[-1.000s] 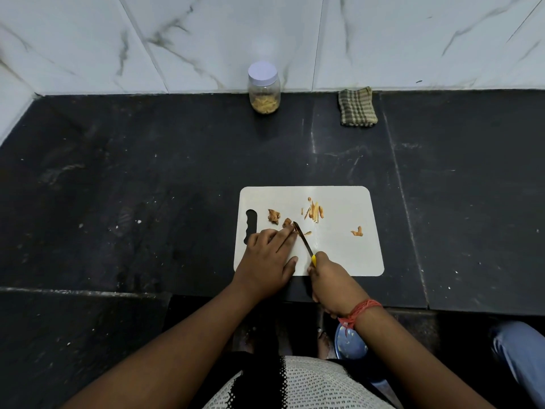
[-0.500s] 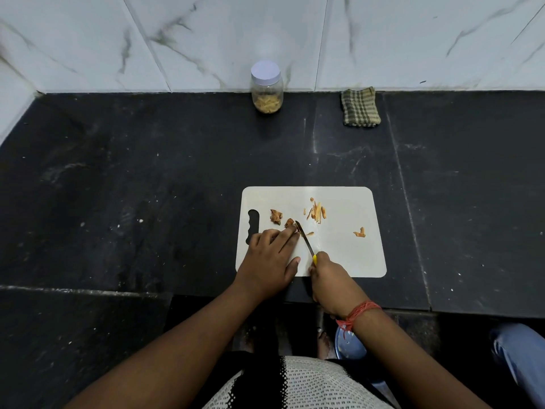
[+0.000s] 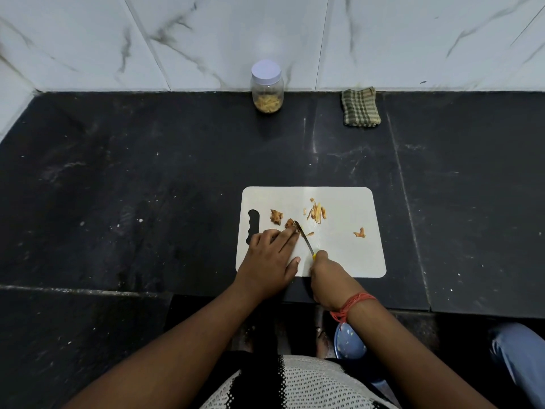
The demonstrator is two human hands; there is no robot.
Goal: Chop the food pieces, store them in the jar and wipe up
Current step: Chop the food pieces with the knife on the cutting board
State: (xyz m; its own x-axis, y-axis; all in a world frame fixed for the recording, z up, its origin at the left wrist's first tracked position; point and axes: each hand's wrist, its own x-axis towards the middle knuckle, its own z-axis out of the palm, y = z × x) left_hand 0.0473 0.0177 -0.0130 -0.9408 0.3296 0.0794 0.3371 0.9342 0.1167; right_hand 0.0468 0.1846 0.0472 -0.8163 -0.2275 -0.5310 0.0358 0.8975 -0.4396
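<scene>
**Two hands cutting food pieces on a white board**

A head-worn camera looks down at a dark stone surface (image 3: 147,187) that meets a white marble-patterned wall (image 3: 206,33) across the top of the frame.

A white cutting board (image 3: 348,255) lies right of centre in the frame, its handle slot at its left end. The left hand (image 3: 269,261) lies on the board's lower left part, fingers stretched forward and nearly straight, the fingertips pressing down a small brown food piece (image 3: 289,223). The right hand (image 3: 326,278), at the board's lower edge, is curled round the yellow handle of a knife (image 3: 303,239). The thin blade slants up and to the left, its tip touching the held piece just beside the left fingertips. A red thread band (image 3: 352,305) circles the right wrist.

More food lies on the board: a brown chunk (image 3: 276,216) left of the held piece, a small pile of cut strips (image 3: 317,212) near the upper middle, and a lone scrap (image 3: 360,232) towards the right.

At the top centre, against the wall, stands a clear jar (image 3: 267,93) with a pale lid on, holding some cut pieces at the bottom. To its right, well apart, lies a folded checked cloth (image 3: 360,107).

At the bottom edge a blue bowl (image 3: 349,340) shows below the right wrist.
</scene>
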